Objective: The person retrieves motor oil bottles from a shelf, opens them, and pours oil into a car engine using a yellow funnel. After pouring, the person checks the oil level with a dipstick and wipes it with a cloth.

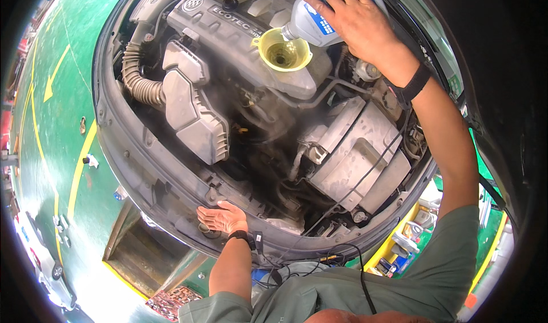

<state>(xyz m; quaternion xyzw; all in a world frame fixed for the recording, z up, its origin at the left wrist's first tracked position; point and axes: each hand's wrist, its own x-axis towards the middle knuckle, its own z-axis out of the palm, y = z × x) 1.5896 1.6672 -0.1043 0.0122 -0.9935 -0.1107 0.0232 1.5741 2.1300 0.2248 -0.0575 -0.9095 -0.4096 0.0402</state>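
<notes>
My right hand (358,29) is wrapped over a grey plastic motor oil bottle (311,23) with a blue label. The bottle is tipped to the left, its neck at the rim of a yellow funnel (302,59). The funnel stands on the grey engine cover (197,23), and the inside of its bowl looks wet and yellowish. Whether liquid is flowing from the neck I cannot tell. At the front edge of the car, my left hand (225,217) lies with fingers stretched on or just above the dark front panel (171,200), holding nothing.
An air filter box (197,117) with a ribbed hose (134,75) sits left, a grey battery cover (359,169) right. The raised hood (485,55) hangs at the right. Loose black cables (342,246) and a yellow tray (402,231) are near me. A pit (142,260) opens in the green floor.
</notes>
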